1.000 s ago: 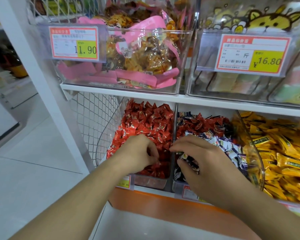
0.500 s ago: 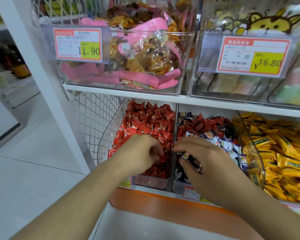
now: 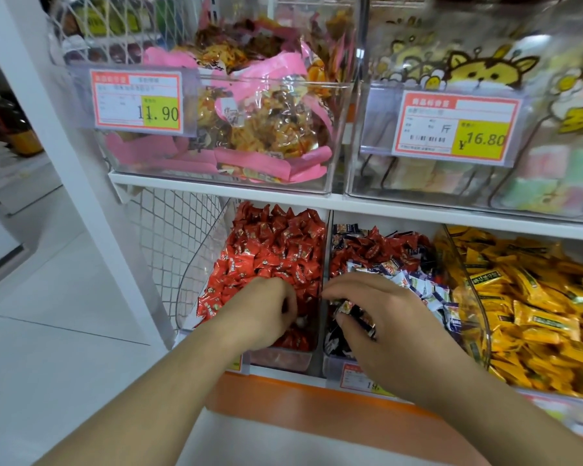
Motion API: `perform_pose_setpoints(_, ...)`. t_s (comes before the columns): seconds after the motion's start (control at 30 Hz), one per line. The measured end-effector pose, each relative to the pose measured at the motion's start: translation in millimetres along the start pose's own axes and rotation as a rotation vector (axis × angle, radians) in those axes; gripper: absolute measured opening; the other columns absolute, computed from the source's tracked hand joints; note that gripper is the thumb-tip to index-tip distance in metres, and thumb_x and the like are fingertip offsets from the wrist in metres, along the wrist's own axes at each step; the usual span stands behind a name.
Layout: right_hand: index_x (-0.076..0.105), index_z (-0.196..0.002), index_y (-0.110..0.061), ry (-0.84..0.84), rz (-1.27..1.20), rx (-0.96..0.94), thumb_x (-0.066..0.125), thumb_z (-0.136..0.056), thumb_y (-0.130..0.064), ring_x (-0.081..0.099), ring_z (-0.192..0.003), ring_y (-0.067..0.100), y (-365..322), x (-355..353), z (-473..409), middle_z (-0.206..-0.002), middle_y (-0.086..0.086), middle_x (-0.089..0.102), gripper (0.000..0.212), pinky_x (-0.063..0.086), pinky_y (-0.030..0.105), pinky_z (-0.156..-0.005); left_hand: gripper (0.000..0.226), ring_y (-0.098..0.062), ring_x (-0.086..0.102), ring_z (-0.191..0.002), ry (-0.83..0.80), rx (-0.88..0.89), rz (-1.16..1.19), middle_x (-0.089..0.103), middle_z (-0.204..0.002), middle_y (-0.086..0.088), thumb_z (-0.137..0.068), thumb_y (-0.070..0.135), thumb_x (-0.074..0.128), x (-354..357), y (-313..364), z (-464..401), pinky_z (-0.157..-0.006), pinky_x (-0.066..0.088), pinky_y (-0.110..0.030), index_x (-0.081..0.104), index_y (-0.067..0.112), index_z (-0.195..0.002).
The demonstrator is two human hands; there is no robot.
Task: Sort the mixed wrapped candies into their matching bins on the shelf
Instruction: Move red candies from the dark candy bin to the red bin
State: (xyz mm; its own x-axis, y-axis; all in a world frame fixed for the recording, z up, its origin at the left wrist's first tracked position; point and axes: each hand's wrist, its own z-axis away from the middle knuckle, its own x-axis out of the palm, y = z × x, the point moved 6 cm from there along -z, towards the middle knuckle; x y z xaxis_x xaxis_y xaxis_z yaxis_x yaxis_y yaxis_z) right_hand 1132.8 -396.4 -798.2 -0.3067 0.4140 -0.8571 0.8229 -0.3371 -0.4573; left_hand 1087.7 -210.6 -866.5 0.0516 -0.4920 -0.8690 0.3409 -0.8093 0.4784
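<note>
On the lower shelf a clear bin [image 3: 196, 280] holds red wrapped candies [image 3: 273, 243]. The bin to its right [image 3: 334, 364] holds a mix of red candies [image 3: 377, 247], white-and-purple candies [image 3: 424, 287] and dark-wrapped candies. My left hand [image 3: 266, 307] lies in the red bin with its fingers curled down among the candies; what it holds is hidden. My right hand [image 3: 381, 314] reaches into the mixed bin and grips several dark-wrapped candies [image 3: 354, 312] between thumb and fingers.
A third bin at the right [image 3: 472, 331] is full of yellow wrapped candies [image 3: 535, 307]. The upper shelf [image 3: 283, 191] carries bins of pink snack packs [image 3: 249, 129] and pastel sweets [image 3: 552, 183] with price tags. A white upright [image 3: 81, 163] and wire mesh [image 3: 175, 237] stand at the left.
My right hand has gathered the dark candies a little tighter under its fingers. My left hand stays in the red bin, almost unmoved.
</note>
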Motion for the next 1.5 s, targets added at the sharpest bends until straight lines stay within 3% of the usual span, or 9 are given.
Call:
perform_pose_setpoints(0.27,0.059,-0.138,-0.03,0.033,-0.016,0.037,0.063,-0.1,-0.019,0.047,-0.127,-0.004,2.0,-7.4,-0.3,-0.137,-0.019,0.057,0.04,0.024,-0.007,-0.096,0.019,-0.003,0.069,-0.083,0.126,-0.068,0.288,0.074,-0.087,0.013,-0.097,0.017,0.065,-45.1,-3.9,27.6,-0.087,0.058,-0.035,0.071,0.029,-0.083)
perform_pose_setpoints(0.5,0.043,-0.145,-0.042,0.081,-0.056,0.084,0.068,-0.093,-0.046,0.042,-0.114,-0.015,-6.6,-10.6,-2.1,-0.13,-0.03,0.051,0.058,0.03,-0.007,-0.086,0.009,-0.013,0.074,-0.09,0.169,0.023,0.63,0.079,-0.089,0.003,-0.099,0.017,0.068,-83.7,46.0,58.0,-0.086,0.06,-0.033,0.075,0.021,-0.094)
perform_pose_setpoints(0.63,0.062,-0.132,-0.033,0.191,-0.028,0.073,0.07,-0.094,-0.038,0.058,-0.105,-0.003,-9.5,-21.7,-0.2,-0.118,-0.022,0.063,0.039,0.048,0.01,-0.089,0.007,-0.007,0.073,-0.083,0.145,0.051,0.61,0.078,-0.09,0.009,-0.098,0.024,0.069,-77.2,61.8,59.2,-0.077,0.055,-0.02,0.075,0.026,-0.094)
perform_pose_setpoints(0.73,0.067,-0.125,-0.028,0.246,0.04,0.099,0.067,-0.094,-0.032,0.065,-0.099,0.007,2.2,-33.0,-0.9,-0.111,-0.015,0.069,0.031,0.059,0.029,-0.083,0.008,-0.011,0.074,-0.092,0.105,0.051,0.621,0.078,-0.095,0.006,-0.098,0.023,0.069,-74.2,52.9,55.6,-0.09,0.059,-0.037,0.075,0.025,-0.094)
perform_pose_setpoints(0.87,0.055,-0.145,-0.025,0.195,0.198,0.218,0.068,-0.095,-0.027,0.055,-0.129,0.022,26.7,-40.0,-2.0,-0.137,-0.003,0.062,0.051,0.055,0.04,-0.097,0.008,-0.002,0.07,-0.09,0.156,-0.011,0.402,0.075,-0.093,0.014,-0.096,0.026,0.072,-67.8,16.8,48.9,-0.09,0.058,-0.034,0.073,0.031,-0.091)
perform_pose_setpoints(0.97,0.045,-0.153,-0.03,0.105,0.17,0.117,0.065,-0.096,-0.026,0.042,-0.142,0.011,17.0,-27.7,-3.9,-0.149,-0.01,0.052,0.061,0.031,0.02,-0.113,0.021,0.002,0.064,-0.1,0.023,-0.058,0.085,0.07,-0.11,0.022,-0.092,0.034,0.076,-43.6,-6.6,42.9,-0.095,0.056,-0.031,0.069,0.043,-0.109)
perform_pose_setpoints(1.1,0.044,-0.15,-0.041,0.001,0.08,-0.027,0.061,-0.1,-0.028,0.031,-0.142,-0.005,-6.0,-2.9,-3.2,-0.151,-0.025,0.041,0.055,0.018,0.003,-0.108,0.058,-0.009,0.052,-0.127,-0.132,-0.036,-0.146,0.054,-0.141,0.015,-0.085,0.039,0.082,-24.5,-12.8,31.4,-0.11,0.043,-0.028,0.059,0.044,-0.139)
perform_pose_setpoints(1.33,0.053,-0.146,-0.035,-0.013,0.002,-0.036,0.06,-0.1,-0.023,0.039,-0.138,-0.002,-5.1,8.9,-5.1,-0.147,-0.022,0.048,0.048,0.025,0.003,-0.107,0.032,-0.005,0.066,-0.096,-0.108,-0.091,-0.165,0.072,-0.108,0.017,-0.076,0.027,0.091,-22.7,-15.9,17.2,-0.086,0.053,-0.019,0.08,0.041,-0.103)
perform_pose_setpoints(1.5,0.056,-0.142,-0.033,-0.017,-0.005,-0.028,0.061,-0.1,-0.02,0.044,-0.132,-0.003,-4.2,7.7,-8.4,-0.141,-0.021,0.053,0.045,0.026,0.0,-0.102,0.018,0.009,0.065,-0.079,-0.042,-0.054,-0.076,0.074,-0.08,0.02,-0.078,0.016,0.088,-24.2,-20.0,16.2,-0.064,0.045,-0.002,0.083,0.033,-0.081)
